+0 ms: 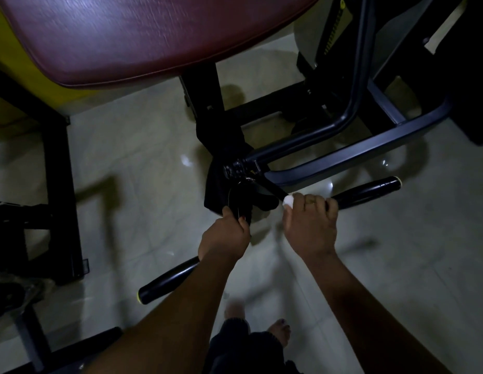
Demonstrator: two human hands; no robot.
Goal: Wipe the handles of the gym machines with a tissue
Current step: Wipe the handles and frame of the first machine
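No legible text anywhere; yellow-and-black label point(333, 31) on the machine frame point(365, 49) too blurred

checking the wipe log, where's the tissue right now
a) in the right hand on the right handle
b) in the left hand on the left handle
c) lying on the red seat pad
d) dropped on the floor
a: the tissue pokes white out of the grip of the right hand, curled round the right handle; the left hand holds the left handle with no tissue showing.
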